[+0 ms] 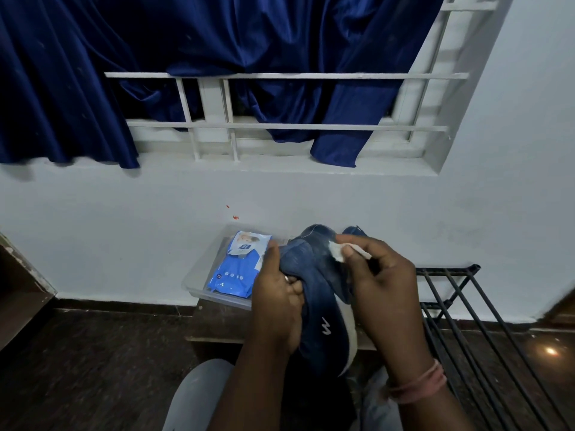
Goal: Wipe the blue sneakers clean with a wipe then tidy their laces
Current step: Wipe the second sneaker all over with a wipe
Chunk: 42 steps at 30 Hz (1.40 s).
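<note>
- Landmark: clear plastic tray [199,279], sitting on a low dark stool by the wall; all positions ref. to it
- Blue sneaker [323,293]: held up in the air just right of the tray, between both hands; white sole edge faces right, small white logo on the side, lower down; appears toe-away from the camera, not certain
- Second sneaker [354,230]: only a dark blue bit shows behind the held one, right of tray; resting place not visible
- Left hand [277,303]: at the tray's right edge, fingers curled round the sneaker's upper fabric, gripping it firm; ring on one finger
- Right hand [378,284]: further right of tray, thumb and fingers pinching the wipe [337,252]; wipe is small, white, folded, pressed to the sneaker's far end
- Wipes pack [238,265]: blue, lying inside the tray, flap end toward the wall
- Black metal rack [460,309]: well right of tray, on the floor side
- Blue curtain [62,88]: over the barred window, above the tray
- Step in hand, by judgement: wiping stage, 1st sneaker; laces not yet dealt with; lace condition not visible
- Next move calls for: steady hold w/ left, wipe drawn along upper and sole edge w/ right; turn sneaker to reach the hidden side; then same for 2nd sneaker; laces last
- Risk: wipe is small, may soil fast; fresh one is in the pack, tray within left-hand reach
</note>
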### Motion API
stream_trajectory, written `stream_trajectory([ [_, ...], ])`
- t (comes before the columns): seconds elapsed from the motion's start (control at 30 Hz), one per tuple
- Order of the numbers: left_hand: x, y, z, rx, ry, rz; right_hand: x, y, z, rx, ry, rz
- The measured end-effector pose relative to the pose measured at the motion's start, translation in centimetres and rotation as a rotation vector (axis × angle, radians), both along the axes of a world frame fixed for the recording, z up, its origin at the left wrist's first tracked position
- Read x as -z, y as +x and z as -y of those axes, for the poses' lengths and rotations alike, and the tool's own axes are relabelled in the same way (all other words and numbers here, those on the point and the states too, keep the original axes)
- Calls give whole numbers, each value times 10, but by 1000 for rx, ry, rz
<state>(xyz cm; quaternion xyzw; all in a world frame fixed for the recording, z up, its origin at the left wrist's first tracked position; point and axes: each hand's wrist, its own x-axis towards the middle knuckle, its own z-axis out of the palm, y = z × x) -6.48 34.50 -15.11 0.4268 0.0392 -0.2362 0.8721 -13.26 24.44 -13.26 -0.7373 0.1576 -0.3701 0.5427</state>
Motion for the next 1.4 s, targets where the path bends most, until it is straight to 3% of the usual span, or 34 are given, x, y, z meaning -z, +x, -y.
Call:
stream_trajectory([
  [0.17,-1,5,-3,36,-200,-138,2,-8,1,-68,-123,-25],
  [0.3,-10,1,1,104,-219,-171,-7,-8,-5,-175,154,23],
  [0.33,-12,0,3,74,-206,-171,-11,-8,-7,-161,145,35],
  [0.53,-14,-10,16,26,-182,-2,-18,-10,-9,50,-425,77],
  [0.7,4,-8,15,102,-113,165,-12,-11,-8,74,-580,20],
  [0.93,9,-8,14,159,-30,160,2,-2,-16,-27,-619,-43],
  [1.1,-1,-14,21,177,-100,112,1,7,8,183,-545,17],
  [1.3,-4,-8,15,125,-84,143,8,1,-12,52,-589,3],
  [1.4,-7,-14,18,126,-75,154,3,9,6,151,-556,55],
])
